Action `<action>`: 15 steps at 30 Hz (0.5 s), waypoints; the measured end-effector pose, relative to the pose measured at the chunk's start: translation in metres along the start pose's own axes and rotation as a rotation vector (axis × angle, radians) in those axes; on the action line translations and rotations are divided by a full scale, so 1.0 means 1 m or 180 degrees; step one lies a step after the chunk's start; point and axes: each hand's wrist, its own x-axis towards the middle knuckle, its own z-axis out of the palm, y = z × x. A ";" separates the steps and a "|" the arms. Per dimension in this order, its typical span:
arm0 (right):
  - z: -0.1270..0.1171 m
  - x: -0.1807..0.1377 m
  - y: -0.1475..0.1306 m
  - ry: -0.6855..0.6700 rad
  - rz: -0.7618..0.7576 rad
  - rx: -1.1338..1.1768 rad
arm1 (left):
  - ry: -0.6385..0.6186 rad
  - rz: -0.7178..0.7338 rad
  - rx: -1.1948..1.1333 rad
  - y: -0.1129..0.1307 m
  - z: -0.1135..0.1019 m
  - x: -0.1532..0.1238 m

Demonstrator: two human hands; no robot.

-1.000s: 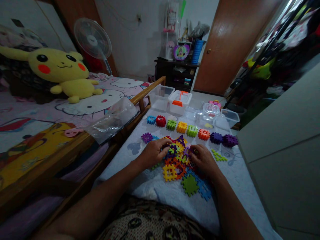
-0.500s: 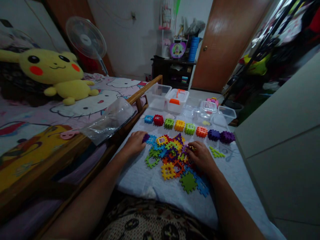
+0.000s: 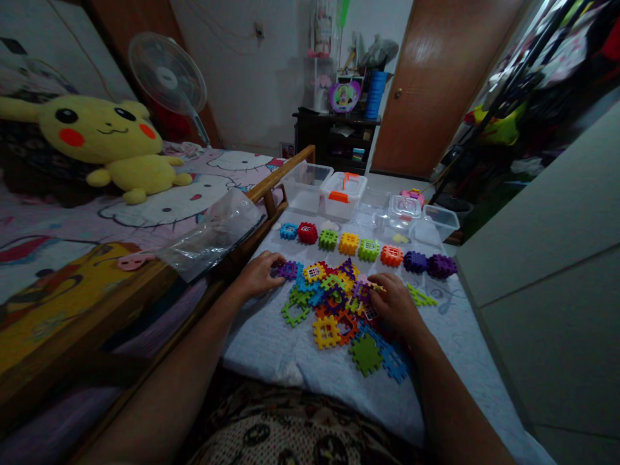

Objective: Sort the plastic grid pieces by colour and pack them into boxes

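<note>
Near the left edge of the mattress (image 3: 271, 339), the left hand (image 3: 259, 274) pinches 1 purple piece (image 3: 289, 269). The right hand (image 3: 394, 305) lies curled on the pile (image 3: 334, 297); I cannot tell its grip.

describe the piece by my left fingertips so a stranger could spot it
On the pale blue quilt, a heap of flat plastic interlocking tiles lies before a row of coloured cubes. At the heap's far-left corner, right beside the left hand, sits a purple toothed tile; its neighbours there are blue and green.
</note>
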 end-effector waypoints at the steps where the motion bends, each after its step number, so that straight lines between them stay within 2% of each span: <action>1: 0.000 0.000 0.001 0.0004 0.0000 0.0001 | -0.0015 0.0041 -0.0089 0.001 -0.001 0.000; 5: 0.002 0.000 0.003 0.0002 0.0025 0.0007 | -0.0020 0.0151 -0.0256 0.005 -0.008 -0.001; 8: 0.001 0.001 0.005 0.0022 0.0058 0.0063 | 0.0147 0.0289 -0.0329 0.015 -0.015 -0.001; 12: -0.002 0.002 0.004 0.0068 0.0146 0.0196 | 0.0482 0.0617 -0.0414 0.045 -0.018 0.001; 15: -0.005 0.003 0.001 0.0160 0.0207 0.0337 | 0.0537 0.0825 -0.0477 0.076 -0.009 0.003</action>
